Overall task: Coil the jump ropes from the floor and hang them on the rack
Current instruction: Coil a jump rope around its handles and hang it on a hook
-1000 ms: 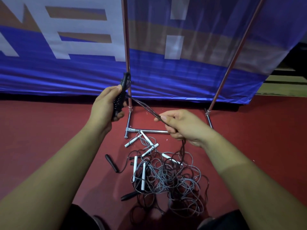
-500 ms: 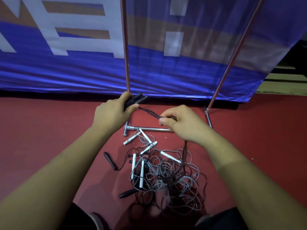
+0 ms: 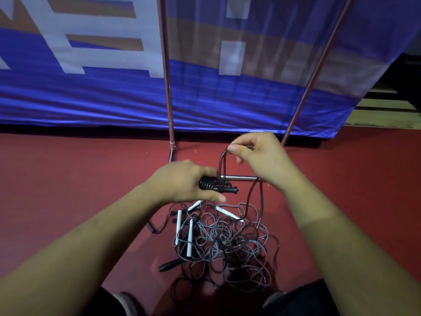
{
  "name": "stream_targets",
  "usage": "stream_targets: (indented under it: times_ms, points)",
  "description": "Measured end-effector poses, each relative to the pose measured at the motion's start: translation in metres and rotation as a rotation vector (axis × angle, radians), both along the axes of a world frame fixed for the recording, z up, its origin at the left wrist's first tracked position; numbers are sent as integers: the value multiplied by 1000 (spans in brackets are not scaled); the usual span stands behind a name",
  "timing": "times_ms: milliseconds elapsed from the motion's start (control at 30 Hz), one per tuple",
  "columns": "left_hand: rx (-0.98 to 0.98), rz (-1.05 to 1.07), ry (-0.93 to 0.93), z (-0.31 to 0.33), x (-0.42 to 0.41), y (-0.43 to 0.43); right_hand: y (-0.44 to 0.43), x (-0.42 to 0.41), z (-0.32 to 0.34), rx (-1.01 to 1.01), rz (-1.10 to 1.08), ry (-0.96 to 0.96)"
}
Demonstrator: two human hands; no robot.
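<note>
Jump ropes (image 3: 223,242) lie mostly in one tangled heap on the red floor (image 3: 68,179), near the person's feet and on the near side of the rack; one rope is partly up in the hands. Far behind everything hangs a blue banner (image 3: 114,99) with big white block shapes, cropped at the frame's edge so that no word can be read. The rack (image 3: 167,87) shows two thin upright poles and a low silver foot bar (image 3: 239,178); its hanging rail is out of view. The heap mixes grey and dark cords that look thin, light and limp. They loop through each other, so I judge that a pull on one strand would drag its neighbours, and the stiff handles are the surer place to take hold. The left hand (image 3: 182,181) is clamped round a pair of black handles (image 3: 218,187), ribbed and likely grippy, held side by side. The right hand (image 3: 259,160), apart from it and farther right, pinches a bend of the dark cord (image 3: 222,163) between thumb and forefinger, and from there the cord drops to the heap. White handles (image 3: 189,238) and a loose black handle (image 3: 169,264) lie in the pile. No brand or label shows on any handle.
</note>
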State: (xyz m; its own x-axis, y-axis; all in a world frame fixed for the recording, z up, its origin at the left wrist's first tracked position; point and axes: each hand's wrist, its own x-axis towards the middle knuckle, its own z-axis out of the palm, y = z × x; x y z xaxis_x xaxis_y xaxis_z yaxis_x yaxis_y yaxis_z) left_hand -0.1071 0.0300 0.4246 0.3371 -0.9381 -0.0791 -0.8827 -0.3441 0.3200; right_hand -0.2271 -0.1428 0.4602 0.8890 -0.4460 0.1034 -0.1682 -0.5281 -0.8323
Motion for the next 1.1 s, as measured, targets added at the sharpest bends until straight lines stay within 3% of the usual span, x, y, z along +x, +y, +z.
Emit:
stream_targets:
  times_ms: [100, 233, 333, 467, 633, 833, 1033, 1100]
  points:
    - [-91, -21, 69, 4, 0, 3, -7, 1, -4, 32, -44, -13]
    - [-360, 48, 725, 11, -5, 5, -15, 3, -8, 125, -98, -56]
    - [-500, 182, 947, 19, -3, 5, -17, 6, -12, 138, -35, -45]
    - [-606, 288, 1019, 23, 4, 7, -9, 9, -19, 82, 121, 28]
    - [-678, 333, 1082, 26, 1, 7, -2, 11, -17, -69, 153, 56]
    - [-654, 372, 1053, 27, 5, 8, 1, 10, -19, 106, 214, 62]
    - [-682, 413, 1057, 29, 8, 8, 7, 12, -19, -3, 184, 22]
    - [-677, 454, 1142, 29, 6, 5, 5, 12, -18, 31, 166, 67]
